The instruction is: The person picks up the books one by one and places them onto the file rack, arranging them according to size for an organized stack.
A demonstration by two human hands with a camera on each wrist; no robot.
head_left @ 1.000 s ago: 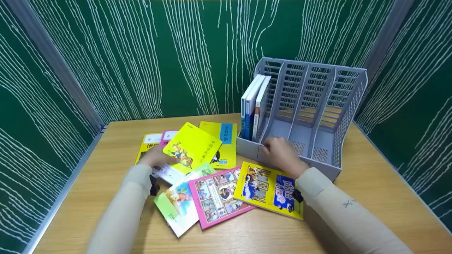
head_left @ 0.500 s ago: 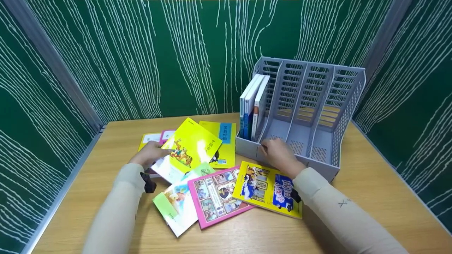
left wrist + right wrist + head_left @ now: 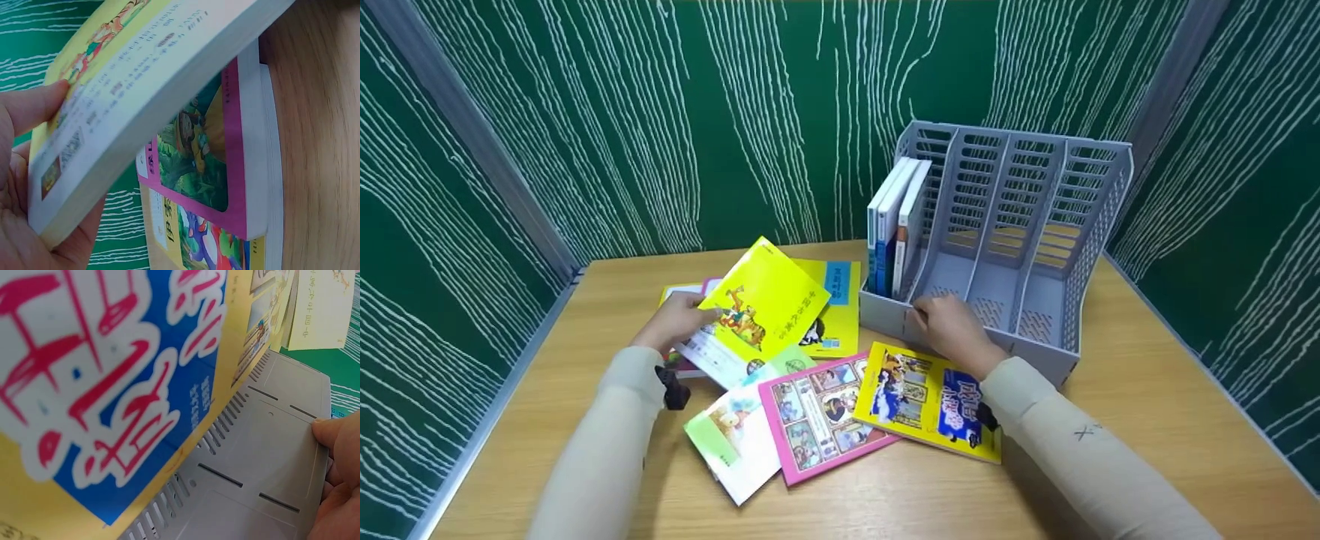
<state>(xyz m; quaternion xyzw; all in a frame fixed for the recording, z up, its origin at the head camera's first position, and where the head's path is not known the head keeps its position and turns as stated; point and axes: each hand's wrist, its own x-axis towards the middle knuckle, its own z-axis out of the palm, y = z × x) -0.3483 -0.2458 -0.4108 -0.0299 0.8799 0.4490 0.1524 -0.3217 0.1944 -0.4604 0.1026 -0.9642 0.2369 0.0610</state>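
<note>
My left hand point(image 3: 675, 321) pinches the left corner of a yellow-and-white paperback book point(image 3: 769, 300), thumb on the cover and fingers beneath. In the left wrist view this book point(image 3: 129, 107) is tilted up above a pink-edged book point(image 3: 194, 152) and another book point(image 3: 208, 236). My right hand point(image 3: 956, 334) holds the front edge of a grey file rack point(image 3: 885, 311). The right wrist view has the thumb on top of the rack's wall point(image 3: 253, 461) and the curled fingers partly hidden. White-edged books point(image 3: 896, 225) stand upright in the rack's leftmost compartment.
A yellow book with a blue label point(image 3: 840, 322) lies behind the held one. Nearer me overlap a green-and-white book point(image 3: 742, 442), a pink comic-style book point(image 3: 825, 420) and a yellow-and-blue book point(image 3: 930, 401). Green patterned panels point(image 3: 765, 120) enclose the wooden table point(image 3: 885, 502).
The yellow-and-white book has risen and tilted at its far corner, and my left hand has shifted slightly left with it. My right hand stays on the rack's edge.
</note>
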